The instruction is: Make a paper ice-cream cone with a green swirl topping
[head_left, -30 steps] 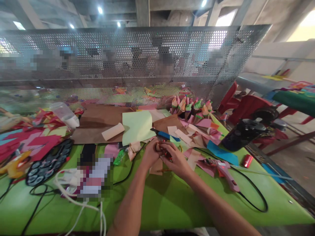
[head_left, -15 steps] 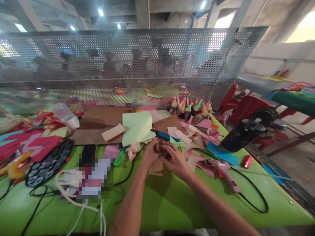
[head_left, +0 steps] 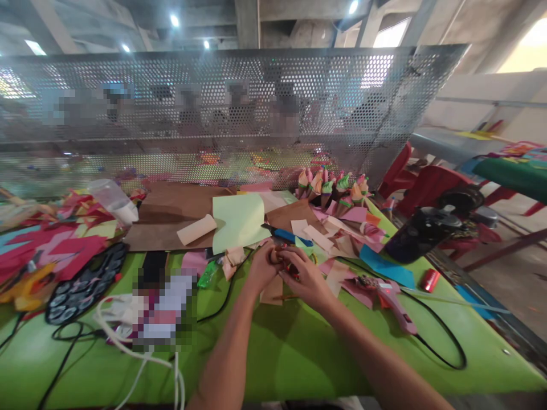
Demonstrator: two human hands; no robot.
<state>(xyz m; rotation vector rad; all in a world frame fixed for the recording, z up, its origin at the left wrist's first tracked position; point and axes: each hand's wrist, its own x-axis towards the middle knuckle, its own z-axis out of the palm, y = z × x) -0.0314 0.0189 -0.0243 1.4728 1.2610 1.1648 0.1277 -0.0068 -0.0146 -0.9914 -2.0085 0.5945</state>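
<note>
1. Left hand and right hand pinch a small brown piece above the middle of the green surface; fingers mostly hide it, so its long axis and direction cannot be told.
2. Dark bottle by the right edge, contents hidden.
3. Clear plastic container, tilted, near the far left corner; contents unclear.
4. Paper cones cluster near the far right corner.

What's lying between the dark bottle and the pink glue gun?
The head view shows blue paper between the dark bottle and the pink glue gun.
</note>
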